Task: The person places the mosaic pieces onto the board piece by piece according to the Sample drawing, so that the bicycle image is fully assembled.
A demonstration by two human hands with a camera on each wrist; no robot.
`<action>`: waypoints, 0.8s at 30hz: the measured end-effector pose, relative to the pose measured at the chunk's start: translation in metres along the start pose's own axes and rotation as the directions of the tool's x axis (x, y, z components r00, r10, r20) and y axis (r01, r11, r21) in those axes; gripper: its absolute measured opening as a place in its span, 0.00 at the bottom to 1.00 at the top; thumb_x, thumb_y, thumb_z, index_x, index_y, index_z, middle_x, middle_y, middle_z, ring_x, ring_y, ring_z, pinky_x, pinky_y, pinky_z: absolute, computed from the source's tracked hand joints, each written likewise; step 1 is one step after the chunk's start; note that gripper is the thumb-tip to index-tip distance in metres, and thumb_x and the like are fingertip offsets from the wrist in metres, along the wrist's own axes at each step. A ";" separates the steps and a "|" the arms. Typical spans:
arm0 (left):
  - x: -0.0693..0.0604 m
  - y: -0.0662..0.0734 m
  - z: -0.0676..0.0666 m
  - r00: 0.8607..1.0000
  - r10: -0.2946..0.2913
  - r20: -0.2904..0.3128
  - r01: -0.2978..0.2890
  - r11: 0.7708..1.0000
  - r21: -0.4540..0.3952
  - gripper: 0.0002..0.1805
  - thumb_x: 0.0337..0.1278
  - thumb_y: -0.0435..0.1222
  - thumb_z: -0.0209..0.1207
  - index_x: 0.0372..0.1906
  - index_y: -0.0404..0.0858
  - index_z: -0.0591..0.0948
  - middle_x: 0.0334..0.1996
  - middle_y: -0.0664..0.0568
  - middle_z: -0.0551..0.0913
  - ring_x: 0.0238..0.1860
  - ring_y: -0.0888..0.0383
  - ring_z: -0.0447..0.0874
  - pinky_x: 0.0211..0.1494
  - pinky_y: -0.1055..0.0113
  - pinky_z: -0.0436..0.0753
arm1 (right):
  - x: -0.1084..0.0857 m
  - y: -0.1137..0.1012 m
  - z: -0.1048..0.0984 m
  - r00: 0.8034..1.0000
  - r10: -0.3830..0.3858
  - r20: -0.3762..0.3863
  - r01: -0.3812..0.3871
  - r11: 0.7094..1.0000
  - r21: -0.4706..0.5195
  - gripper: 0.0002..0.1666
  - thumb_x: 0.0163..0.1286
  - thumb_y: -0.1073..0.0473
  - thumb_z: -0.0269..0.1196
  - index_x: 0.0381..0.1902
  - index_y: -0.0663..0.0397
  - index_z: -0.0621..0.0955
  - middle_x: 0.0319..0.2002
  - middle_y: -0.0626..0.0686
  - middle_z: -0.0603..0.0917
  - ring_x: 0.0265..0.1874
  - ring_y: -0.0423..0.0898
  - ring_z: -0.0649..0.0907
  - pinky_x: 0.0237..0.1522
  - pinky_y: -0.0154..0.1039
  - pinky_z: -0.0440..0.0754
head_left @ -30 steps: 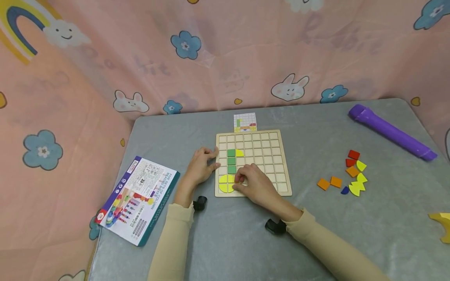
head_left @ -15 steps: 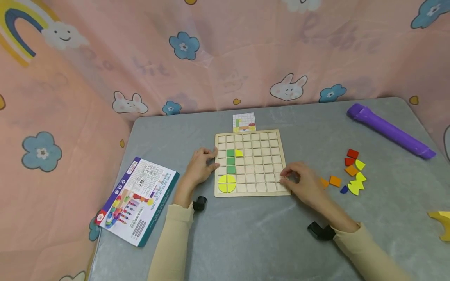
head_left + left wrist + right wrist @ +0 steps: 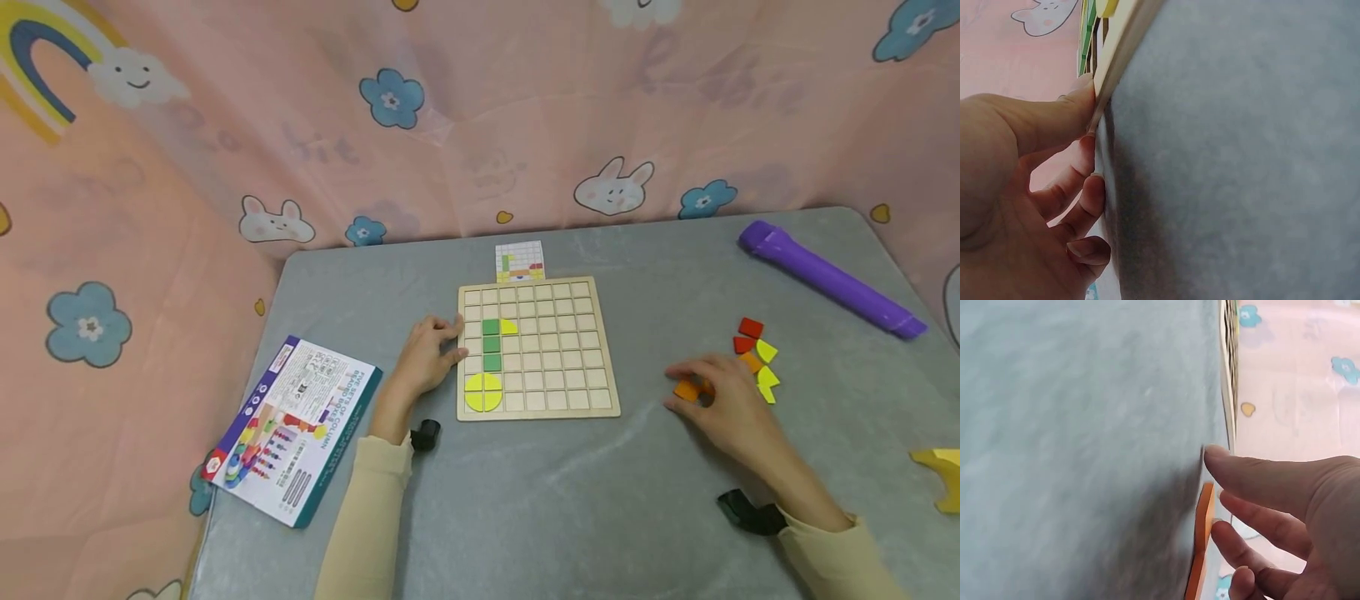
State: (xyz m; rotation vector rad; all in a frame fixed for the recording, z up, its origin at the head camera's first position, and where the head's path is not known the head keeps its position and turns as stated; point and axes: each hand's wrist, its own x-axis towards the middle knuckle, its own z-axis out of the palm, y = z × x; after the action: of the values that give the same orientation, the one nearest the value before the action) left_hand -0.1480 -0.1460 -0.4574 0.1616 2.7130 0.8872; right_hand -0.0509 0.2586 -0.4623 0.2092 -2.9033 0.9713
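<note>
My left hand (image 3: pixel 427 358) rests at the left edge of a wooden grid board (image 3: pixel 558 408). Its thumb and index fingertip touch that edge, spaced apart; the left wrist view shows the thumb (image 3: pixel 1066 119) against the frame. On the board lie green squares (image 3: pixel 491 344), a yellow circle of quarter pieces (image 3: pixel 483 392) and one yellow quarter piece (image 3: pixel 508 327). Over the loose pieces on the right, my right hand (image 3: pixel 738 408) has thumb and index spread around an orange square (image 3: pixel 686 390). In the right wrist view, the thumb stands apart from an orange piece (image 3: pixel 1205 515).
Behind the board lies a pattern card (image 3: pixel 520 261). Red pieces (image 3: pixel 750 327) and yellow pieces (image 3: pixel 767 351) lie past my right hand. A box (image 3: pixel 296 429) is at left, a purple tube (image 3: pixel 832 279) at far right, a yellow arch-shaped piece (image 3: pixel 941 477) at the right edge.
My right hand has moved right, from the board beside the yellow circle to the loose pieces, its thumb and index now spread wider. The left hand has stayed at the board's edge.
</note>
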 end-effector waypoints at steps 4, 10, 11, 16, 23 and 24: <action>0.000 0.000 0.000 1.000 0.001 -0.006 -0.001 1.000 -0.004 0.33 0.75 0.40 0.64 0.79 0.44 0.69 0.69 0.39 0.73 0.69 0.41 0.68 0.71 0.45 0.72 | -0.004 0.005 -0.001 0.999 0.032 0.007 -0.032 0.999 -0.014 0.21 0.59 0.66 0.79 0.50 0.64 0.88 0.48 0.66 0.85 0.50 0.62 0.75 0.50 0.52 0.69; -0.002 0.001 -0.001 1.000 0.002 -0.007 -0.002 1.000 -0.008 0.33 0.75 0.40 0.64 0.79 0.43 0.69 0.69 0.39 0.73 0.69 0.41 0.68 0.71 0.46 0.72 | -0.007 0.008 -0.003 0.998 0.055 -0.010 -0.055 0.998 -0.017 0.20 0.60 0.65 0.79 0.50 0.64 0.88 0.45 0.65 0.87 0.45 0.60 0.80 0.46 0.48 0.71; -0.002 0.001 -0.001 1.000 0.001 -0.008 -0.001 1.000 -0.007 0.33 0.74 0.40 0.64 0.79 0.43 0.70 0.69 0.39 0.74 0.69 0.41 0.68 0.70 0.46 0.72 | -0.007 0.008 -0.003 0.998 0.058 -0.012 -0.058 0.998 -0.021 0.20 0.60 0.65 0.80 0.50 0.64 0.88 0.45 0.65 0.87 0.45 0.60 0.80 0.45 0.48 0.72; -0.002 0.001 -0.001 1.000 -0.003 -0.012 0.003 1.000 0.000 0.32 0.75 0.40 0.64 0.79 0.43 0.71 0.69 0.40 0.74 0.68 0.42 0.68 0.71 0.45 0.72 | -0.001 0.002 -0.001 0.999 0.051 0.000 -0.051 0.999 -0.017 0.20 0.59 0.65 0.80 0.48 0.66 0.89 0.46 0.68 0.88 0.47 0.64 0.82 0.47 0.56 0.75; -0.002 0.002 -0.001 1.000 -0.007 -0.017 0.007 1.000 0.000 0.32 0.74 0.40 0.65 0.78 0.43 0.71 0.68 0.40 0.74 0.68 0.42 0.68 0.71 0.46 0.72 | 0.013 -0.018 0.009 0.999 0.013 0.038 -0.014 1.000 0.022 0.18 0.59 0.65 0.80 0.46 0.65 0.90 0.46 0.67 0.88 0.51 0.67 0.80 0.55 0.65 0.71; -0.002 0.002 -0.001 1.000 -0.008 -0.017 0.008 1.000 -0.001 0.32 0.74 0.40 0.65 0.78 0.43 0.71 0.68 0.40 0.74 0.69 0.42 0.68 0.71 0.46 0.71 | 0.015 -0.021 0.011 0.999 0.005 0.039 -0.006 1.000 0.022 0.17 0.59 0.65 0.80 0.46 0.64 0.90 0.46 0.66 0.89 0.51 0.67 0.80 0.55 0.65 0.71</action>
State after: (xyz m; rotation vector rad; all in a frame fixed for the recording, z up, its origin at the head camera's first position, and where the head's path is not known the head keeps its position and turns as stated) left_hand -0.1465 -0.1447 -0.4552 0.1432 2.7272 0.8909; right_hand -0.0630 0.2341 -0.4568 0.2242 -2.9311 1.0116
